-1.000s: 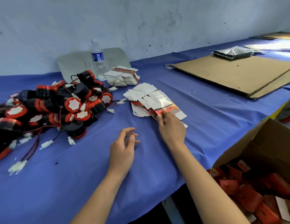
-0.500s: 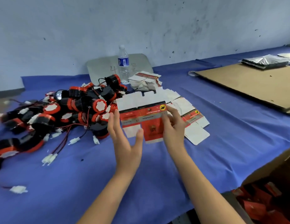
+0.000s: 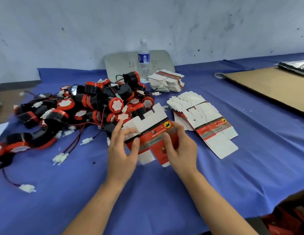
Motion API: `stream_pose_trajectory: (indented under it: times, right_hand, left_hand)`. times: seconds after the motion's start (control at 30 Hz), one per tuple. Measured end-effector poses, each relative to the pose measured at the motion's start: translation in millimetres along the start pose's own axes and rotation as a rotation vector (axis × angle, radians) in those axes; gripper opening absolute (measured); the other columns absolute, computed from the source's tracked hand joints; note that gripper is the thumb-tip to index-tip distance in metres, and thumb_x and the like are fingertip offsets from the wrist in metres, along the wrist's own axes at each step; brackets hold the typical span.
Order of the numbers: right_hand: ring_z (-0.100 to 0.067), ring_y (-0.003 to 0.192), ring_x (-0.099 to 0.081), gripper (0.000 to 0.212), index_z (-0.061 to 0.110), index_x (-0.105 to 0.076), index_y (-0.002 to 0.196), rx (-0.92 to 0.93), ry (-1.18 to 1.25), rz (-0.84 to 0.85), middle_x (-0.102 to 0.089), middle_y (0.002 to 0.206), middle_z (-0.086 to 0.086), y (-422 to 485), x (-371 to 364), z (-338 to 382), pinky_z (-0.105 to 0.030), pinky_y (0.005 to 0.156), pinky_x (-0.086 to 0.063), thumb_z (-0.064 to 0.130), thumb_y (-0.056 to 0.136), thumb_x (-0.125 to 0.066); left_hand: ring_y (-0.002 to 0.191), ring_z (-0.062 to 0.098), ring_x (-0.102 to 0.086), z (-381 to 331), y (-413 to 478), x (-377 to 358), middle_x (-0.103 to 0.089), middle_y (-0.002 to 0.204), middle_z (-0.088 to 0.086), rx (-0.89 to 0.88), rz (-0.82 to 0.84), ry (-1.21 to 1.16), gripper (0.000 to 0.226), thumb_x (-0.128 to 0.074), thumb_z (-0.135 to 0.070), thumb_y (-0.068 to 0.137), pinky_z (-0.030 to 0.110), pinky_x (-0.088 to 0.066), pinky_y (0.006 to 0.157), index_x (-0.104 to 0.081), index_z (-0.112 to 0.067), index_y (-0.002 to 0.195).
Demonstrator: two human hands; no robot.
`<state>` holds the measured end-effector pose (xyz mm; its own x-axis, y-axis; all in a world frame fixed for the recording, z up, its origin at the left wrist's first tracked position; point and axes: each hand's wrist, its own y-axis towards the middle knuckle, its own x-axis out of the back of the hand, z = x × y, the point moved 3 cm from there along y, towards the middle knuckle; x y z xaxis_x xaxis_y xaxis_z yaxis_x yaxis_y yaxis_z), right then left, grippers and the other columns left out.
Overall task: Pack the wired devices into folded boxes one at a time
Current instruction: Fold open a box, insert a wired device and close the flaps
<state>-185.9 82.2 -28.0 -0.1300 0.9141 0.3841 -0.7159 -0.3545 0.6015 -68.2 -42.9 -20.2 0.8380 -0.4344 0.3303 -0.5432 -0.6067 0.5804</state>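
A flat red-and-white box blank (image 3: 153, 133) is held above the blue tablecloth between both hands. My left hand (image 3: 123, 150) grips its left side, thumb in front and fingers behind. My right hand (image 3: 180, 148) pinches its right side. A heap of black-and-red wired devices (image 3: 90, 107) with red and black wires and white plugs lies to the left. A fanned stack of flat blanks (image 3: 203, 119) lies to the right of my hands.
A second stack of blanks (image 3: 166, 81) sits behind, beside a water bottle (image 3: 144, 60) and a grey board (image 3: 124, 63) leaning on the wall. A large cardboard sheet (image 3: 273, 87) lies at right. An open carton (image 3: 293, 216) with red boxes stands at the bottom right.
My right hand picked one blank off the fanned stack and lifted it. My left hand came up and took hold of its left side. The blank is now tilted and starting to open.
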Motion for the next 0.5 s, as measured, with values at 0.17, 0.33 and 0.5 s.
stream_pose_trajectory:
  times: [0.17, 0.33, 0.5]
  right_hand:
    - [-0.007, 0.1, -0.056, 0.064, 0.029, -0.036, 0.145, 0.168, -0.029, 0.109, -0.063, 0.115, 0.01, -4, -2, 18, -0.021, 0.086, -0.043, 0.053, 0.087, -0.049]
    - [-0.009, 0.146, -0.021, 0.062, 0.029, -0.018, 0.152, 0.231, 0.083, 0.47, -0.022, 0.159, 0.005, -9, -13, 24, -0.039, 0.116, -0.027, 0.05, 0.096, -0.035]
    - [0.002, 0.145, -0.015, 0.078, 0.047, -0.014, 0.149, 0.016, 0.319, 0.422, -0.018, 0.159, 0.02, -5, -12, 19, -0.005, 0.106, -0.023, 0.05, 0.085, -0.06]
  left_hand:
    - [0.131, -0.007, -0.037, -10, 1, -2, -0.018, 0.16, -0.001, 0.046, 0.023, -0.181, 0.05, -0.064, -0.035, 0.083, 0.04, -0.042, 0.103, -0.041, -0.052, 0.124]
    - [0.14, 0.0, -0.032, -22, -10, -7, -0.028, 0.15, -0.031, 0.016, 0.079, -0.423, 0.084, -0.057, -0.015, 0.092, 0.031, -0.043, 0.107, -0.003, -0.03, 0.154]
    - [0.113, -0.009, -0.056, -22, -10, -5, -0.054, 0.122, -0.039, 0.067, 0.049, -0.336, 0.06, -0.052, -0.033, 0.095, 0.011, -0.049, 0.084, -0.028, -0.032, 0.15]
